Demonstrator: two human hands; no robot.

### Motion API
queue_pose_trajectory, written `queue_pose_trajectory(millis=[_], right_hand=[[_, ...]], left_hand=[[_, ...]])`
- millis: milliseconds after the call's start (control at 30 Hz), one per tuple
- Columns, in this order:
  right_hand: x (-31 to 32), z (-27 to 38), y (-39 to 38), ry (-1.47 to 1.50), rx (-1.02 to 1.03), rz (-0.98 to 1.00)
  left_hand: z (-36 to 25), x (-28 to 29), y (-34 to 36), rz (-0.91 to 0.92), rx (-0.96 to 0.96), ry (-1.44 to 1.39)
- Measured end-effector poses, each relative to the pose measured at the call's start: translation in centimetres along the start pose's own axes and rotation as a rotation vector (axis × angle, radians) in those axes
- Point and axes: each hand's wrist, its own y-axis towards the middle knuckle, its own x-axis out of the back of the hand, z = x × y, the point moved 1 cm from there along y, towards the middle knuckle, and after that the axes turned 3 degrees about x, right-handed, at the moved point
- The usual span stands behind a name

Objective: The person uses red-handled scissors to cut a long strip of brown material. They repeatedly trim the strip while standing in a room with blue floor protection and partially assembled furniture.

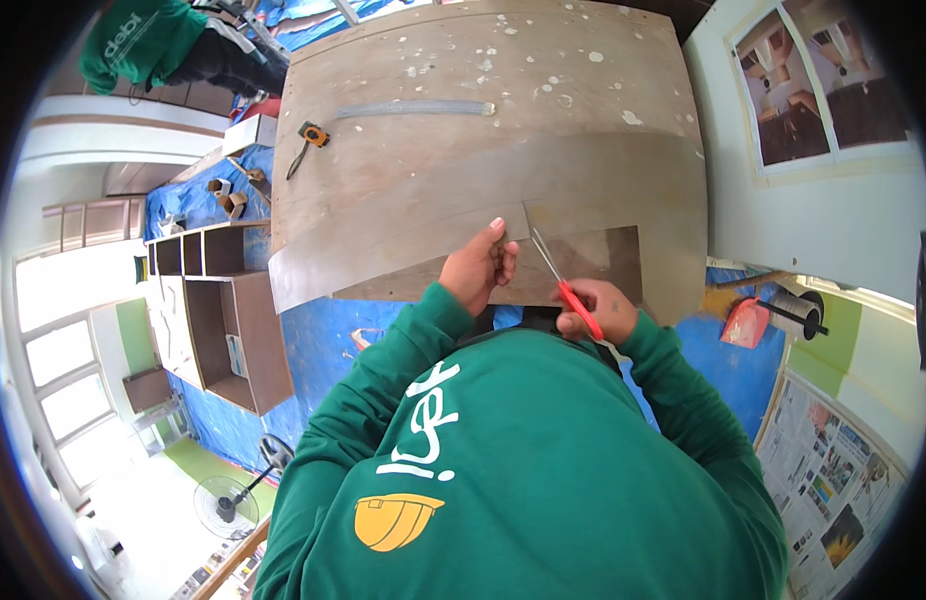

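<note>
My right hand (605, 306) is closed round the red handles of a pair of scissors (575, 298). The slim metal blades point away from me and lie along the near part of a translucent greyish plastic sheet (403, 228). Just left of the blades, my left hand (475, 268) is closed, thumb and fingers pinching the sheet's near edge. The sheet spreads across the near half of a brown wooden worktable (403, 60) and hangs over its edge at left and right. A rectangular gap beside the scissors shows bare brown wood.
An orange-and-black tape measure (311, 134) and a long grey strip (415, 108) lie farther back on the table. A brown shelf unit (245, 335) stands at left on blue floor sheeting (328, 335). Another person (173, 50) is at far left. A red dustpan (746, 322) is at right.
</note>
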Motion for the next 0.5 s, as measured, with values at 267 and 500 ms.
queue_pose_trajectory(millis=[267,500], right_hand=[[0.8,-1.3,-2.2,-0.030,0.091,-0.139],[3.4,-0.2,-2.9,-0.018,0.339,-0.434]], left_hand=[[2.7,3.3,3.2,-0.096,0.150,-0.026],[4.0,5.6,3.2,-0.151,0.112,-0.253]])
